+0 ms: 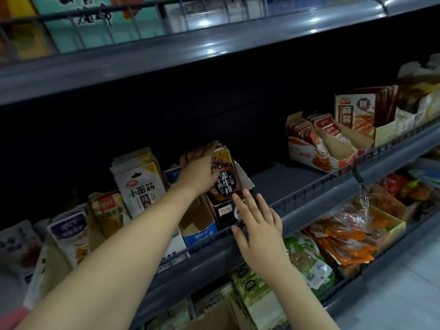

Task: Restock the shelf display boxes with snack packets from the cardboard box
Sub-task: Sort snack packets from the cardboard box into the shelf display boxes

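Nearest the head camera, two bare forearms reach up from the bottom edge toward a grey metal shelf (pixel 309 194) with a low wire rail along its front. The right hand (pixel 259 225) hovers at that rail with its four fingers and thumb spread straight, holding nothing, its fingertips just in front of a black display box (pixel 226 214) with white and red labels. The left hand (pixel 198 166) lies over the top and left side of a stack of dark brown snack packets (pixel 222 179) with a round black label and a yellow corner, its fingers curled over their upper edge; the packets stand upright in the black box, and how many are in the stack cannot be counted. Just left of it stands one blue-and-white open display box (pixel 197 222) showing bare brown cardboard inside. Further left, white packets with black characters (pixel 140 184) stand in a row, then one gold packet (pixel 108 210) and one purple-topped white packet (pixel 69 232). To the right of the black box the shelf floor lies bare as far as a red-and-white display box of red-topped packets (pixel 321 144), with one taller orange-and-white box (pixel 357 113) beside it. On the shelf below, clear bags of orange snacks (pixel 345 236) and green packets (pixel 307 258) lie in trays. A brown cardboard edge (pixel 209 322) shows at the bottom.
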